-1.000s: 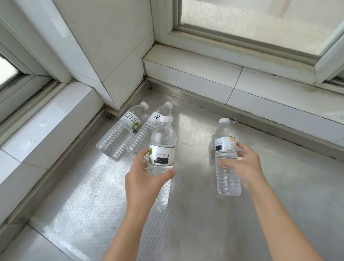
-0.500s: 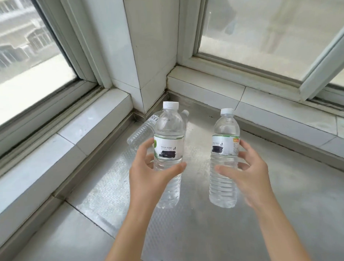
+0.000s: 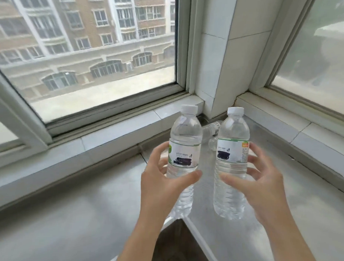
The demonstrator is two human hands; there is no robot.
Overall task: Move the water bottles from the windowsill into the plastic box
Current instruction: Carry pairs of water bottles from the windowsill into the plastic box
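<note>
My left hand (image 3: 163, 186) grips a clear water bottle (image 3: 184, 147) with a white cap, held upright above the windowsill (image 3: 73, 221). My right hand (image 3: 260, 184) holds a second upright bottle (image 3: 232, 147) of the same kind, close beside the first. Behind them, in the corner, part of another bottle (image 3: 211, 130) lies on its side on the sill; the rest of it is hidden by the held bottles. The plastic box is not in view.
A large window (image 3: 86, 55) runs along the left and another window (image 3: 320, 56) along the right, meeting at a white tiled corner post (image 3: 219, 60). The sill's inner corner edge (image 3: 192, 225) drops to dark floor (image 3: 171, 247) below my arms.
Both bottles have been lifted up off the sill and drawn closer together. The view has tilted upward and turned left, so the left window fills much of the frame.
</note>
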